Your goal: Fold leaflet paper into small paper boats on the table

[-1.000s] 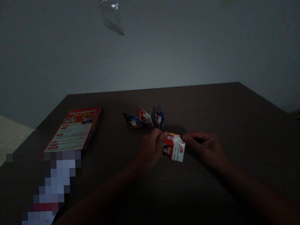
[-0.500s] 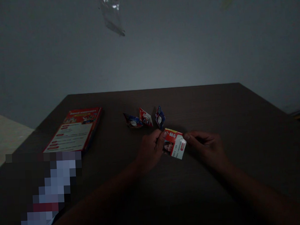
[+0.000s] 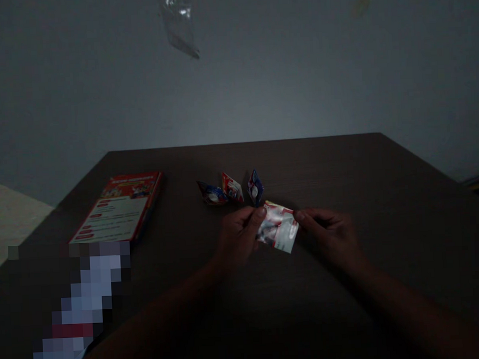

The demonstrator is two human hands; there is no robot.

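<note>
Holding a glossy printed paper (image 3: 280,230) over the table (image 3: 322,162), the left hand (image 3: 237,235) is closed on its left edge; the right hand (image 3: 331,233) pinches its far right corner. Three folded papers (image 3: 233,189) lie just beyond; a printed leaflet stack (image 3: 116,211) lies left.

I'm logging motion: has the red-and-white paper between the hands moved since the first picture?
Yes, slightly: the red-and-white paper has shifted up the view, closer to the far edge of the table, which shows in nearly the same place.
</note>
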